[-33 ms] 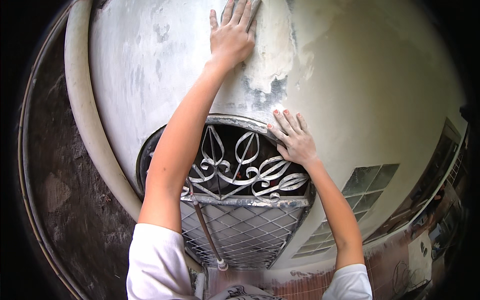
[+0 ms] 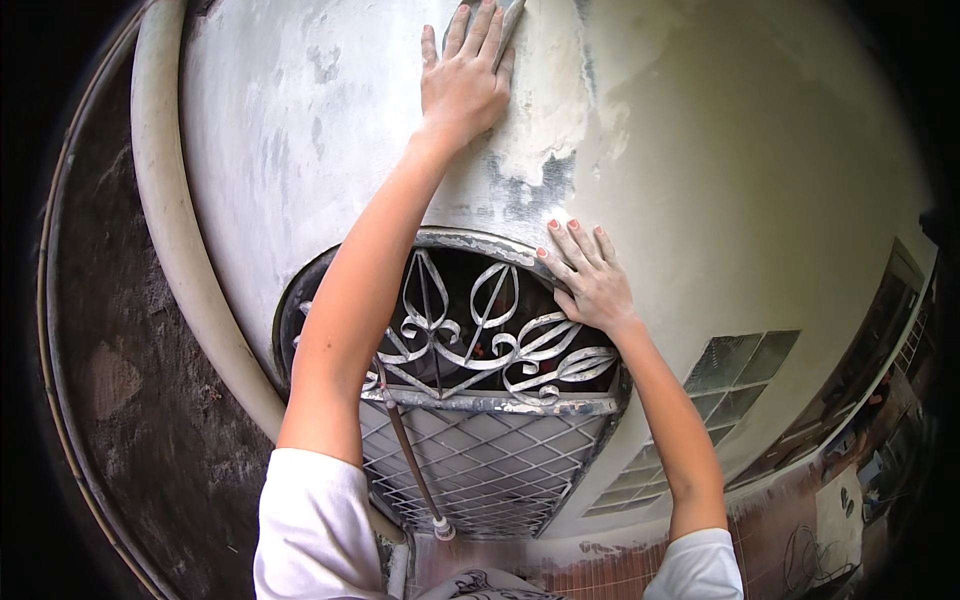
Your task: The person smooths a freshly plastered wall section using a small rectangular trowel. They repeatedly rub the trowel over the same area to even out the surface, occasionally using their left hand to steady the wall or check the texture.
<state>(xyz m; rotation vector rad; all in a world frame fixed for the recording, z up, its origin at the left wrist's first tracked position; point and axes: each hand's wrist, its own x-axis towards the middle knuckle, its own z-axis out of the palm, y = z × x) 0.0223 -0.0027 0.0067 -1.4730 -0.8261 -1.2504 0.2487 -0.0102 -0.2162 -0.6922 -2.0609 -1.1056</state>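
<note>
Pad, grey, sits above the arched grille in head view, under our spread left hand — gripping or pressing, we cannot tell. We expect it light, fairly stiff — best held by its edges. Our right hand lies open at the grille's upper right.

Two white sleeves, one left hand, one right hand.
There is one grey pad, one scrollwork grille, one thick pale pipe and one brown rod.
</note>
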